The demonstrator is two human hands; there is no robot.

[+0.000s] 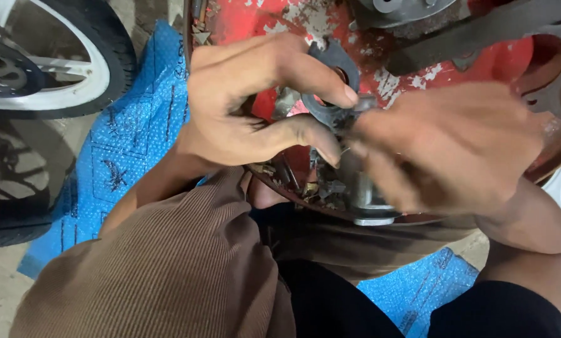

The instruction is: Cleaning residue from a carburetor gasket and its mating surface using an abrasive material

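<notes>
1. Wheel (42, 69) at far left, black tyre on white rim, resting on blue padded sheet (127, 144); untouched.
2. Left hand (255, 100) pinching dark rubber ring part (333, 84) between thumb and forefinger, above red chipped tray (255, 22).
3. Part judged light, flexible, possibly greasy; best gripped at outer rim.
4. Right hand (455, 147) blurred, fingers closed at the part's lower edge; exact hold unclear.

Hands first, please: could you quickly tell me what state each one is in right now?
Left hand: closed, pinching a dark rubbery part between thumb and fingers.
Right hand: blurred, fingers curled at the same part; whether it grips cannot be told.
</notes>
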